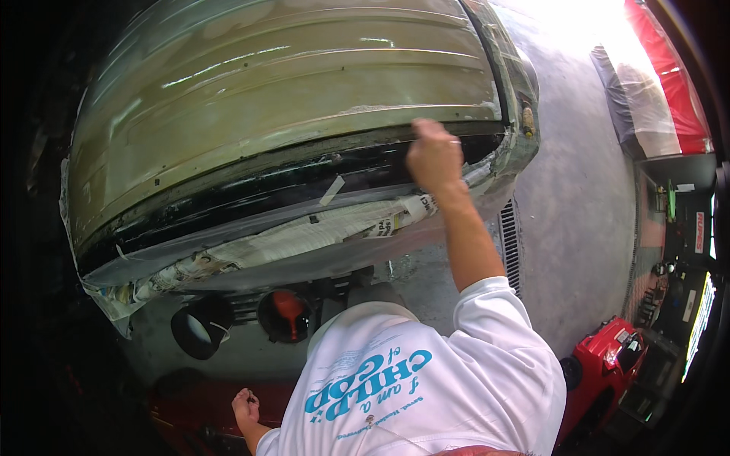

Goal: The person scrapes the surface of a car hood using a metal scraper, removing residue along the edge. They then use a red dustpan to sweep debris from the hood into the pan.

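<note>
A ribbed vehicle roof panel (304,72), worn tan-olive, fills the upper view. Along its near side runs a glossy black edge strip (296,186), with crumpled newspaper masking (304,239) below it. My right hand (436,157), partly smeared by motion, is closed at the right part of this edge; whatever its fingers hold is hidden. A pale strip of tape (332,191) sticks to the black strip, left of that hand. Low at the left, away from the panel, hangs my left hand (246,408), its fingers curled around something too small to make out.
Below the masking stand a black bucket (199,330) and another dark bucket (283,315) with orange-red inside. A small bottle (528,120) rests on the masked right edge. A floor grate (509,243) lies right of my arm. A red car (604,372) is at lower right.
</note>
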`<state>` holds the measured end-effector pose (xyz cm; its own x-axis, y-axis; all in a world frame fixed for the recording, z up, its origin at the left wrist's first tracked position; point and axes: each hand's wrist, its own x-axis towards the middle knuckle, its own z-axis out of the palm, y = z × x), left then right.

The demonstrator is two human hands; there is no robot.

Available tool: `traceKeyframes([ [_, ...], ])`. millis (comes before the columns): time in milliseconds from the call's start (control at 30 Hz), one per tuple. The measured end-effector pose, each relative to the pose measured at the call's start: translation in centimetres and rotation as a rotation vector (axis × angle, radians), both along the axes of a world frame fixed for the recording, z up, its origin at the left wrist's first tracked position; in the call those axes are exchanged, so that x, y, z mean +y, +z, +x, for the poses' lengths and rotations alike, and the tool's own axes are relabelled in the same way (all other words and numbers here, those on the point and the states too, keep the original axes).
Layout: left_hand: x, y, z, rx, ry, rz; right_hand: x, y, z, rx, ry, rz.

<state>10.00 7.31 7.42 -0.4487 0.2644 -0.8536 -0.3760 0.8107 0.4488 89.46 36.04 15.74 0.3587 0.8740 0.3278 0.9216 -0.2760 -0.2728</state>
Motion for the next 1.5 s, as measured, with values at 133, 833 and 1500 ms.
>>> traceKeyframes([
  [133, -0.7, -0.1, -1.8, 0.021, -0.024, -0.057, -0.1, -0.7, 6.5, -0.109, -0.29, -0.129],
  [833, -2.9, -6.0, -3.3, -0.074, -0.114, -0.113, 5.2, 1.7, -12.8, -0.244, 0.014, -0.576],
  [1500, 0.7, -10.1, -4.6, -0.073, -0.032, -0.005, 11.7, 1.2, -24.7, 0.085, 0.461, -0.199],
])
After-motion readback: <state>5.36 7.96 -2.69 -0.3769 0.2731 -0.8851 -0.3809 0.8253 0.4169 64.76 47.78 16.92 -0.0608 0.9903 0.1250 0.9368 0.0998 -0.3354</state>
